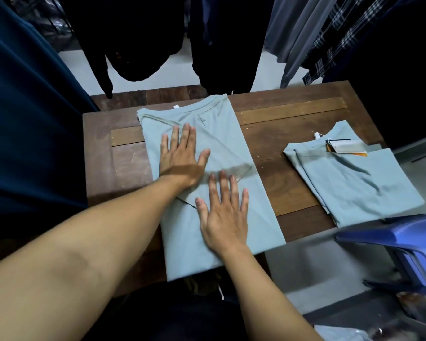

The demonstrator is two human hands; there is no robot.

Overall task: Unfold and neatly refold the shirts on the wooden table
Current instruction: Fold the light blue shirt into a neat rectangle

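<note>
Dark garments point(138, 45) are hanging in a row behind the wooden table point(293, 168), with a grey garment point(300, 33) and a plaid garment point(342, 45) dangling off to the right, while a mass of dark blue fabric point(22, 119) is filling the left edge of the view. On the left half of the table a pale green shirt point(258, 212) is lying folded lengthwise into a long strip, its collar pointing toward the far edge and showing a small white label point(175, 106), its hem end reaching past the near edge and hanging over it. One sleeve point(231, 153) is lying folded diagonally across the upper part of the strip. The left hand point(182, 156) is pressing flat on that upper part, fingers straight and slightly spread, gripping nothing. The right hand point(223, 215) is resting flat lower down on the same shirt, nearer the person, its fingers likewise straight and fanned, its fingertips reaching the cuff end of the folded sleeve; it is holding nothing either. Both bare forearms are stretching in from the bottom left of the view. On the right side of the table, well apart from the first shirt, a second shirt point(359, 188) of the same colour is sitting folded into a compact rectangle, with paper tags point(344, 146) lying at its neckline. Just beyond the table's near right corner, a blue plastic stool point(403, 239) is standing on the pale floor.
</note>
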